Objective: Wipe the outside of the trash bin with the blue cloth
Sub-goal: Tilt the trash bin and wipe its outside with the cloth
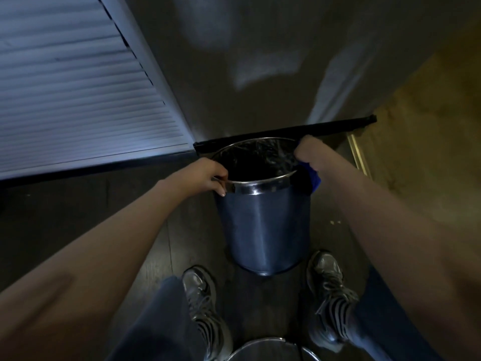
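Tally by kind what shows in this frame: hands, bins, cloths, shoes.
Hands: 2, left hand and right hand
Bins: 1 trash bin
Cloths: 1 blue cloth
Shoes: 2, left shoe, right shoe
Total: 6

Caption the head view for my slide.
Left hand grips shiny metal trash bin rim; right hand presses blue cloth against its outer side.

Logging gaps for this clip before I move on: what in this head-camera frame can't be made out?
- Blue cloth: mostly hidden behind the right hand and forearm; only a corner shows.
- Trash bin far side: hidden by the bin itself, so wiped areas can't be judged.
- Bin contents: too dark; only a black liner glints.
- Round metal object: cut off by the bottom edge.
- Left hand fingertips: curled over the rim.
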Action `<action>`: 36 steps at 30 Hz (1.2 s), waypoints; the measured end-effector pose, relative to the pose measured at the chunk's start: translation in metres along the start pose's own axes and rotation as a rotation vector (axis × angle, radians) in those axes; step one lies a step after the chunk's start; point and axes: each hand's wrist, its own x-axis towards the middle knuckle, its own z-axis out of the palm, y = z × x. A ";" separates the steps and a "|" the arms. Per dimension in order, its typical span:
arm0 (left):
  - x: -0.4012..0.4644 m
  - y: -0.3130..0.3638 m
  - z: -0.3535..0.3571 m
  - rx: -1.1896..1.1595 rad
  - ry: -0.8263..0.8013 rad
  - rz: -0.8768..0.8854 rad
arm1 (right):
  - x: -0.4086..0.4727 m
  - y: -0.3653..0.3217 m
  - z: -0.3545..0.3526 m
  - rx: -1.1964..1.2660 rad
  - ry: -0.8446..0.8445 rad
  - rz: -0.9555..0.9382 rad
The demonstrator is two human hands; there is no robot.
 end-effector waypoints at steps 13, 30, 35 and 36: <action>-0.015 0.000 -0.008 0.450 0.138 -0.049 | 0.005 -0.023 0.015 0.064 0.137 -0.136; -0.029 -0.023 0.063 0.553 0.054 -0.228 | -0.038 0.030 0.084 0.402 0.211 -0.165; -0.023 -0.033 0.046 0.505 0.056 -0.324 | -0.037 0.020 0.089 0.450 0.163 -0.171; -0.022 -0.034 0.043 0.487 0.063 -0.357 | -0.037 0.019 0.090 0.446 0.149 -0.168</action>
